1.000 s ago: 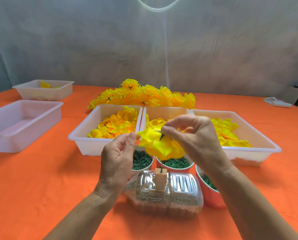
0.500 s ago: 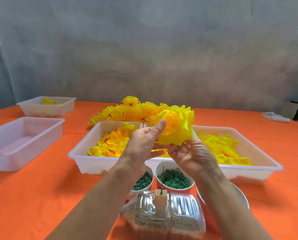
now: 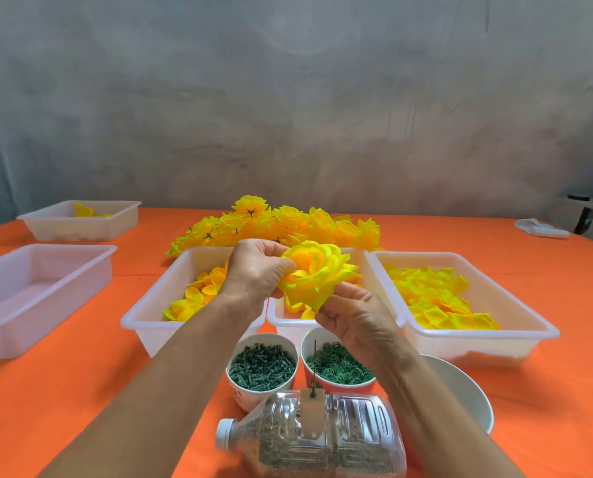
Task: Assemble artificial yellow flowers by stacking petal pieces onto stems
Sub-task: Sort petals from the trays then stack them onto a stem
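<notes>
Head view | flower [image 3: 317, 276] held above trays [image 3: 467, 336], left hand [image 3: 257, 270] pinching its petals, right hand [image 3: 353, 315] gripping it from below | pile [image 3: 277, 224] of finished flowers on desk [image 3: 81, 391] behind; loose petals [image 3: 436, 298] remain, more to assemble

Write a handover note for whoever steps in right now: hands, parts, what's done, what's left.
Left hand grips the layered yellow fabric flower from its left side; right hand holds it from below, raised above the white plastic trays.
Loose yellow petal pieces lie in the left tray and the right tray. The left paper cup holds dark green pegs, the right one green rings. A thin upright pin stands in a small block on the clear plastic bottle lying on its side.
Done: a pile of finished yellow flowers lies behind the trays.
Left: set this flower down, then build more.
</notes>
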Demonstrator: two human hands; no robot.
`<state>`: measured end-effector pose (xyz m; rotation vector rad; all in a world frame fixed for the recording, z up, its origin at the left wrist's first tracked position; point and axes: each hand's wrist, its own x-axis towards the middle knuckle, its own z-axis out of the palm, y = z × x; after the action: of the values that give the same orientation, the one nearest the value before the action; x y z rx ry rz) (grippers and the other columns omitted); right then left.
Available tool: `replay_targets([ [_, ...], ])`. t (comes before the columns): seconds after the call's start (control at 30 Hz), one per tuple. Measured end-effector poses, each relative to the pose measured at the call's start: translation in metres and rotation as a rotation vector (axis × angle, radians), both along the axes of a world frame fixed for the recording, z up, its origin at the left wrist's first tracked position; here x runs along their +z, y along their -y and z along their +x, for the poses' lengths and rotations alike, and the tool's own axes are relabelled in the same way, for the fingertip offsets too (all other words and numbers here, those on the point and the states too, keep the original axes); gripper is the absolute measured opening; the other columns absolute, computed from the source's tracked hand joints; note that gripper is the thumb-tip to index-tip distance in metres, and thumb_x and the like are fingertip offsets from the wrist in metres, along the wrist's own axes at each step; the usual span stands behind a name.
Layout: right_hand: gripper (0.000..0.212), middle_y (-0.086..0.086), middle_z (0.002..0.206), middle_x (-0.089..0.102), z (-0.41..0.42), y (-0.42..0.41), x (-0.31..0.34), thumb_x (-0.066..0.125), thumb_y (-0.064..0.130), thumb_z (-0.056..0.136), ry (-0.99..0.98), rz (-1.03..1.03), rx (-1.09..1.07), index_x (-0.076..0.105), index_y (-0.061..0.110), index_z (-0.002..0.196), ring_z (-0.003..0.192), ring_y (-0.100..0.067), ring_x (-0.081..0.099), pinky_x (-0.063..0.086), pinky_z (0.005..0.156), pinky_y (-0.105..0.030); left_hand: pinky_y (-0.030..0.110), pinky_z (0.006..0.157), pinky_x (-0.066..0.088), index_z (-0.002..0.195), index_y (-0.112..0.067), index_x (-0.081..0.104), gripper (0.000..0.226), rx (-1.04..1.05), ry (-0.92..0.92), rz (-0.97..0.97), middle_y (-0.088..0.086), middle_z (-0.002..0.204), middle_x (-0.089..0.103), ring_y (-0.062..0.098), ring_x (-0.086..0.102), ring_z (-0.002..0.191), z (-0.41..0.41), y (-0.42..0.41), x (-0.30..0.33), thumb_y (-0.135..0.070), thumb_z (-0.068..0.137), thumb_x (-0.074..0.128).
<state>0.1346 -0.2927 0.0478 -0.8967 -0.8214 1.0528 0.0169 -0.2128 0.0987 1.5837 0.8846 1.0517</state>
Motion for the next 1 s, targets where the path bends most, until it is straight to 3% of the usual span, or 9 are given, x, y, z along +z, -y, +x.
replay_targets([
  [0.07,0.011,-0.001,0.065,0.071,0.0,-0.001,-0.001,0.069,0.009,0.068,0.127,0.032,-0.06,0.077,0.016,0.067,0.056,-0.006,0.063,0.052,0.056,-0.017,0.024,0.048,0.043,0.097,-0.009,0.064,0.021,0.004,0.004,-0.016,0.011,0.094,0.065,0.018,0.058,0.068,0.002,-0.005,0.002,-0.004,0.078,0.072],
  [0.13,0.019,-0.002,0.062,0.069,0.001,-0.006,-0.001,0.068,0.003,0.076,0.175,0.062,-0.131,0.077,0.016,0.065,0.054,-0.007,0.062,0.052,0.057,-0.018,0.023,0.052,0.046,0.106,-0.009,0.06,0.03,0.0,0.061,-0.072,0.008,0.101,0.062,0.015,0.058,0.075,0.003,-0.008,0.003,-0.016,0.08,0.074],
  [0.2,0.029,-0.003,0.061,0.069,0.003,-0.012,0.0,0.063,-0.004,0.081,0.18,0.072,-0.193,0.075,0.015,0.063,0.055,-0.009,0.063,0.053,0.06,-0.02,0.024,0.054,0.047,0.101,-0.012,0.059,0.032,-0.004,0.082,-0.178,0.005,0.099,0.06,0.014,0.056,0.076,0.004,-0.009,0.002,-0.033,0.081,0.072],
  [0.3,0.024,-0.002,0.059,0.068,0.005,-0.021,0.001,0.064,-0.004,0.081,0.184,0.087,-0.241,0.072,0.014,0.067,0.054,-0.008,0.062,0.051,0.058,-0.019,0.027,0.057,0.049,0.094,-0.018,0.06,0.037,-0.048,0.032,-0.346,0.005,0.094,0.061,0.02,0.06,0.074,0.004,-0.012,-0.001,-0.05,0.077,0.07],
  [0.5,0.025,0.003,0.056,0.068,0.011,-0.044,-0.002,0.067,-0.009,0.077,0.317,0.098,-0.282,0.07,0.015,0.073,0.05,-0.005,0.062,0.047,0.05,-0.016,0.021,0.041,0.047,0.078,-0.013,0.059,0.014,-0.059,0.1,-0.338,0.004,0.072,0.064,0.014,0.061,0.051,0.011,-0.032,-0.008,-0.015,0.079,0.073],
  [0.63,0.034,0.004,0.059,0.069,0.016,-0.062,-0.005,0.067,-0.012,0.074,0.382,0.105,-0.267,0.074,0.019,0.063,0.053,-0.007,0.055,0.044,0.048,-0.018,0.02,0.041,0.05,0.08,-0.007,0.063,0.018,0.005,0.116,-0.244,0.008,0.075,0.065,0.018,0.062,0.061,0.017,-0.049,-0.013,0.008,0.072,0.072],
  [0.77,0.028,-0.002,0.061,0.069,0.02,-0.081,-0.008,0.073,-0.007,0.071,0.434,0.083,-0.281,0.074,0.02,0.063,0.063,-0.017,0.047,0.043,0.052,-0.024,0.022,0.048,0.052,0.092,-0.004,0.067,0.026,0.022,0.105,-0.172,0.01,0.083,0.069,0.02,0.064,0.069,0.019,-0.064,-0.019,0.004,0.069,0.076],
  [0.87,0.022,-0.012,0.065,0.068,0.023,-0.094,-0.008,0.073,-0.007,0.073,0.451,0.065,-0.296,0.073,0.015,0.069,0.064,-0.019,0.05,0.043,0.055,-0.027,0.03,0.058,0.052,0.089,-0.01,0.065,0.014,0.032,0.122,-0.222,0.012,0.087,0.067,0.021,0.062,0.071,0.022,-0.077,-0.023,-0.008,0.078,0.073],
  [1.0,0.023,-0.001,0.058,0.067,0.024,-0.116,-0.007,0.073,-0.005,0.074,0.437,0.006,-0.324,0.073,0.017,0.068,0.053,-0.012,0.055,0.044,0.051,-0.022,0.026,0.05,0.051,0.08,-0.014,0.06,0.013,0.086,0.221,-0.332,0.004,0.078,0.06,0.017,0.058,0.066,0.028,-0.094,-0.026,-0.023,0.087,0.066],
])
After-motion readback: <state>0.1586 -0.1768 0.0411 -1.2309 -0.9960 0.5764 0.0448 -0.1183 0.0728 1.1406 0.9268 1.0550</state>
